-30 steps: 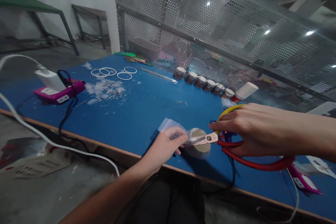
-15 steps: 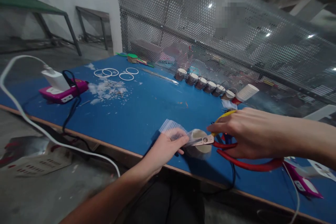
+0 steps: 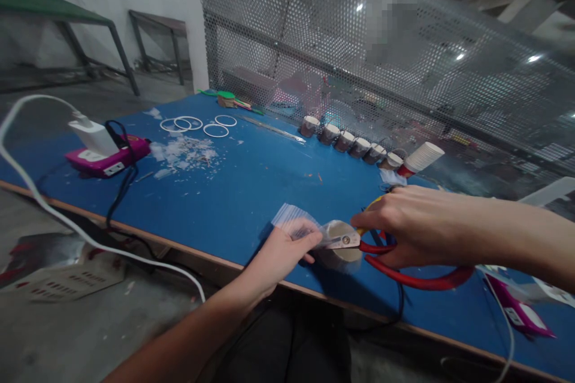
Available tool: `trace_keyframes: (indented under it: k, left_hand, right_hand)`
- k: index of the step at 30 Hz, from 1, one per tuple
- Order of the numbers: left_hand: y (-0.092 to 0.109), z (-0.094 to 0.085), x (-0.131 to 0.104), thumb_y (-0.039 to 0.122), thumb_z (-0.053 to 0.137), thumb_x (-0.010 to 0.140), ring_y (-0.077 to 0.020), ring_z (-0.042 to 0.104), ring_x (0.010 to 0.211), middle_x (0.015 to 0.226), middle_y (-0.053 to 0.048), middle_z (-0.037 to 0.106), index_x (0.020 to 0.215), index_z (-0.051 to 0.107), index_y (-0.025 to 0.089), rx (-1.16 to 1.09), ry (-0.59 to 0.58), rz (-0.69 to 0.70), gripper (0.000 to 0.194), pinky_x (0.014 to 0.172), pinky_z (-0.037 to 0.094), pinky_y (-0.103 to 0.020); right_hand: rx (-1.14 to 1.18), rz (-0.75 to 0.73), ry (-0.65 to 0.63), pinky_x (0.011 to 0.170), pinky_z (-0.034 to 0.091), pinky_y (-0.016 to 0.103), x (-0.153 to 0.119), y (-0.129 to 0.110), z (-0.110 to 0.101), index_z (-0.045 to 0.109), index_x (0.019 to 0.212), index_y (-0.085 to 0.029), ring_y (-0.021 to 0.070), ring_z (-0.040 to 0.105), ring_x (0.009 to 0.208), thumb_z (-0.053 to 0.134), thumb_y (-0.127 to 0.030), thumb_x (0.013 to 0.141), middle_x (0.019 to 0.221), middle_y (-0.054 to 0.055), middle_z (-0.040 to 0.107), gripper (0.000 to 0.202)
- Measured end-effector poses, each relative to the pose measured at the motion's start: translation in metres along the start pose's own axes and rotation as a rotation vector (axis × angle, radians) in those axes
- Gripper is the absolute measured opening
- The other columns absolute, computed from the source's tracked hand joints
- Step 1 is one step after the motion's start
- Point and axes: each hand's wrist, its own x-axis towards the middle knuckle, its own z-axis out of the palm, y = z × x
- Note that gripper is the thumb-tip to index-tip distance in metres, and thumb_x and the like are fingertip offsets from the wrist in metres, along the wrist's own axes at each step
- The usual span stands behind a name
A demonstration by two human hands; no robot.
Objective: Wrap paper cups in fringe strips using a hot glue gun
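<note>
Red-and-yellow-handled metal scissors [image 3: 346, 240] have shifted leftward, fingers of our right hand [image 3: 406, 226] clamped round them; our left hand [image 3: 290, 243] pinches clear striped plastic [image 3: 288, 215].

- On the bench [image 3: 242, 173], scraps [image 3: 186, 154] are scattered before the rings [image 3: 216, 136].
- Containers [image 3: 345, 142] are lined along the mesh panel [image 3: 314, 30].
- Scissors [image 3: 345, 240] are held before them, right of the scraps.

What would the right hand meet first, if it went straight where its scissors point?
The scissors in the right hand would probably meet the clear plastic in the left hand first; depth is unclear.
</note>
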Motion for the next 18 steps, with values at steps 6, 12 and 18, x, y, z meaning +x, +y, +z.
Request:
trace_keyframes:
  k: [6, 12, 18]
  left_hand:
    - [0.0001, 0.0002, 0.0001, 0.034, 0.065, 0.072, -0.0136, 0.057, 0.069, 0.076, -0.001, 0.063, 0.073, 0.063, 0.017, -0.010, -0.008, -0.003, 0.017, 0.058, 0.048, -0.023]
    - [-0.0013, 0.0002, 0.0006, 0.037, 0.066, 0.071, -0.0158, 0.058, 0.075, 0.077, -0.002, 0.063, 0.072, 0.062, 0.017, -0.018, -0.018, -0.008, 0.020, 0.059, 0.048, -0.024]
    - [-0.0006, -0.0003, 0.0008, 0.035, 0.065, 0.072, -0.0161, 0.059, 0.076, 0.077, -0.002, 0.064, 0.074, 0.063, 0.017, -0.005, -0.024, -0.018, 0.019, 0.060, 0.048, -0.024]
  right_hand:
    - [-0.037, 0.003, 0.026, 0.050, 0.032, 0.028, 0.0020, -0.0016, 0.0029, 0.067, 0.094, -0.021, 0.0220, 0.065, 0.062, 0.059, -0.025, 0.078, 0.072, 0.006, 0.070, 0.019]
    - [0.013, -0.019, 0.025, 0.049, 0.033, 0.028, 0.0031, -0.0017, 0.0030, 0.068, 0.091, -0.020, 0.0213, 0.064, 0.060, 0.059, -0.027, 0.078, 0.070, 0.006, 0.070, 0.017]
    - [0.033, -0.027, -0.038, 0.049, 0.032, 0.026, 0.0050, -0.0046, -0.0042, 0.070, 0.091, -0.019, 0.0191, 0.064, 0.059, 0.064, -0.019, 0.074, 0.069, 0.005, 0.070, 0.018]
